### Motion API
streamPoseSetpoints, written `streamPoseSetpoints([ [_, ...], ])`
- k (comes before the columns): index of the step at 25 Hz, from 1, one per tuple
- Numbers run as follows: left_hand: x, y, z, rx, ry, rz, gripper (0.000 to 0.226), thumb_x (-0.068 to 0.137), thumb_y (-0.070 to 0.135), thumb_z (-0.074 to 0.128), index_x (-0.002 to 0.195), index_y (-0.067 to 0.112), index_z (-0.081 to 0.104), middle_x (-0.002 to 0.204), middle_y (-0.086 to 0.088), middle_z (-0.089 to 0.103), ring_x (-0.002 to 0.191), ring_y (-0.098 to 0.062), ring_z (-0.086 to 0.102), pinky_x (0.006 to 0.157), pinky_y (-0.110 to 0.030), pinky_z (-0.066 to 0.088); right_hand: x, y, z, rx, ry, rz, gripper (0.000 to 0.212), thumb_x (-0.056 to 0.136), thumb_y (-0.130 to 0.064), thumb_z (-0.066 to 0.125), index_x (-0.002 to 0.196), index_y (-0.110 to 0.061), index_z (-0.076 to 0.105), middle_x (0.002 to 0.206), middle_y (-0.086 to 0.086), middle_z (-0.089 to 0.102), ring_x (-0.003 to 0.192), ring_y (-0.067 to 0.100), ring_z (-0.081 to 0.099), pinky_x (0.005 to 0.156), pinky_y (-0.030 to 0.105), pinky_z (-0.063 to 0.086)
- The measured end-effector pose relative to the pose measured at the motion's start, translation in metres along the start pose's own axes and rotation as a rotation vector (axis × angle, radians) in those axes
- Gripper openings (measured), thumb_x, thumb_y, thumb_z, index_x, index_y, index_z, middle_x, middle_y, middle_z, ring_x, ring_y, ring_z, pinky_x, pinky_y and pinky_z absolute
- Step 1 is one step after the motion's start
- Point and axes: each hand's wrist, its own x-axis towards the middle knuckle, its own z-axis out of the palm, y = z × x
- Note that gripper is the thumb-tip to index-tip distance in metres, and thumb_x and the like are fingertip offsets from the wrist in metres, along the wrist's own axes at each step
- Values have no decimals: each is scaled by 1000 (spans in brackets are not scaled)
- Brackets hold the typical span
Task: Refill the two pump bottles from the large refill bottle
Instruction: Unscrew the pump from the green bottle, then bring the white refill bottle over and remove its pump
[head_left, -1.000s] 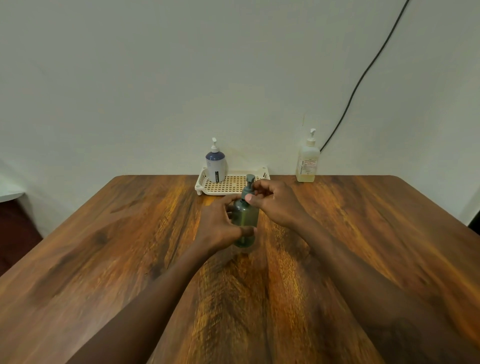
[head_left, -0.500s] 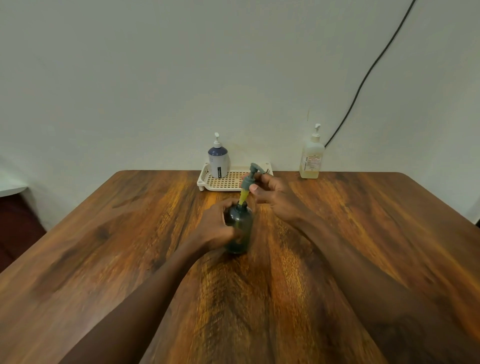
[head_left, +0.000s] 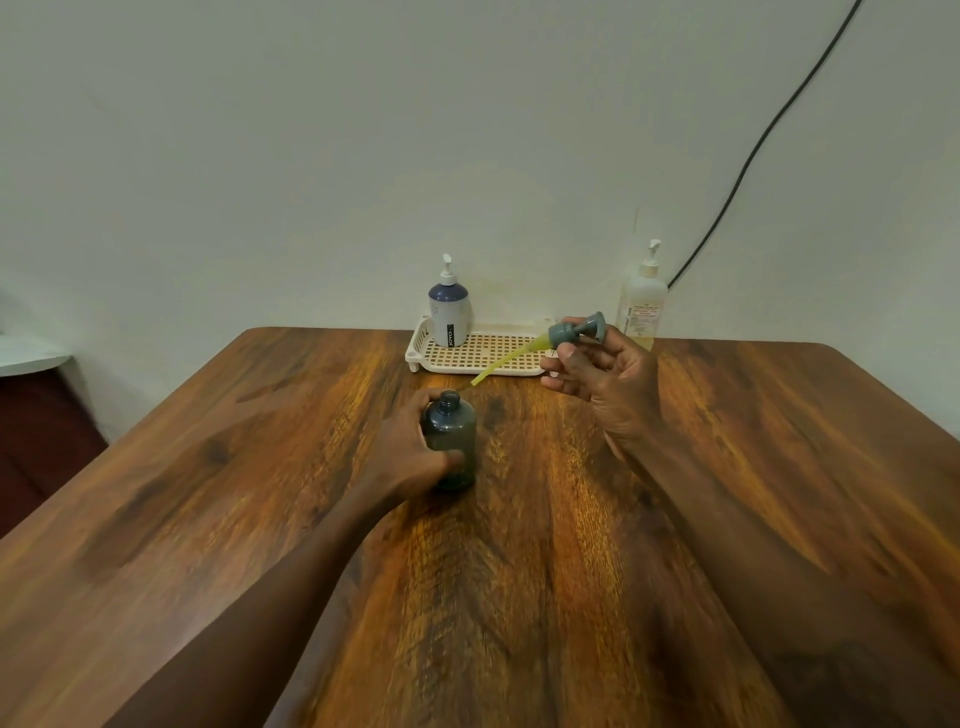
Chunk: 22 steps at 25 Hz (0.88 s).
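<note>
A small dark green bottle (head_left: 453, 437) stands upright on the wooden table (head_left: 519, 545), its neck open. My left hand (head_left: 410, 452) grips it from the left side. My right hand (head_left: 602, 374) holds the grey pump head (head_left: 575, 329) up and to the right of the bottle, its yellow-green dip tube (head_left: 506, 360) slanting down toward the bottle's mouth but clear of it. A white and blue pump bottle (head_left: 449, 312) stands in the cream tray (head_left: 488, 366) at the back. The large clear refill bottle (head_left: 641, 304) with yellowish liquid stands by the wall, right of the tray.
A black cable (head_left: 753, 150) runs down the wall behind the refill bottle. The table's left edge drops off beside a white surface (head_left: 26, 353) and dark furniture. Bare wood stretches in front of and to both sides of my arms.
My right hand has pulled the pump head fully out of the green bottle and carried it up and to the right. My left hand keeps holding the bottle in place.
</note>
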Motion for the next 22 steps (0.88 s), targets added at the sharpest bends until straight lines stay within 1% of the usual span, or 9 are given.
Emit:
streamPoseSetpoints([
  [3, -3, -2, -3, -17, -19, -4, 85, 73, 15, 86, 146, 27, 43, 132, 2, 54, 119, -20, 55, 93, -32, 53, -3, 18, -5, -203, -54, -3, 39, 88, -4, 75, 126, -13, 68, 118, 11, 73, 102, 26, 75, 81, 49, 63],
  [7, -6, -2, -1, 23, -24, 6, 87, 75, 16, 87, 146, 29, 39, 130, 6, 49, 111, -9, 52, 79, -16, 44, -18, 45, -5, -613, -229, -62, 44, 87, -9, 77, 127, -27, 69, 126, -5, 69, 113, 13, 68, 88, 43, 62],
  [9, -7, -3, -1, 26, -29, 5, 92, 73, 20, 88, 148, 30, 36, 134, 4, 50, 114, -11, 52, 79, -15, 42, -27, 52, -6, -813, -342, -101, 45, 93, -8, 69, 132, -30, 65, 134, -5, 65, 118, 10, 62, 94, 33, 59],
  [10, -9, -4, -1, 14, -28, 9, 96, 70, 26, 89, 148, 33, 35, 139, 2, 49, 119, -14, 52, 83, -18, 44, -32, 54, -7, -889, -391, -108, 45, 95, -9, 65, 134, -31, 63, 135, -7, 62, 117, 6, 58, 94, 22, 54],
  [12, -12, -2, -2, -13, -6, 18, 104, 61, 43, 88, 149, 40, 33, 150, 0, 45, 130, -21, 49, 96, -31, 49, -39, 54, -7, -1006, -476, -164, 42, 97, -9, 61, 134, -27, 62, 133, -10, 60, 115, -1, 50, 94, 6, 41],
  [14, -13, 3, -3, -26, 41, 27, 107, 60, 59, 85, 150, 43, 32, 159, 0, 39, 139, -22, 43, 110, -46, 45, -42, 59, -8, -1072, -589, -227, 39, 97, -8, 58, 134, -21, 61, 134, -3, 62, 118, 3, 52, 100, 12, 41],
  [15, -14, 8, -4, -26, 70, 37, 105, 61, 64, 83, 151, 45, 31, 161, 0, 37, 142, -22, 40, 113, -49, 42, -43, 63, -9, -1099, -646, -235, 39, 97, -9, 58, 134, -20, 60, 134, -1, 62, 120, 6, 54, 102, 16, 42],
  [19, -15, 33, -2, 46, 154, 166, 92, 71, 63, 79, 150, 43, 37, 165, 6, 31, 149, -21, 34, 115, -49, 38, -47, 71, -14, -1179, -722, -237, 46, 95, -11, 61, 138, -25, 56, 136, -4, 59, 121, 9, 57, 96, 16, 45],
  [22, -10, 57, 0, 104, 159, 232, 89, 74, 55, 83, 150, 42, 39, 166, 5, 30, 148, -22, 33, 114, -50, 39, -49, 65, -14, -1169, -712, -206, 49, 92, -12, 62, 138, -28, 56, 137, -6, 58, 121, 10, 57, 98, 24, 51],
])
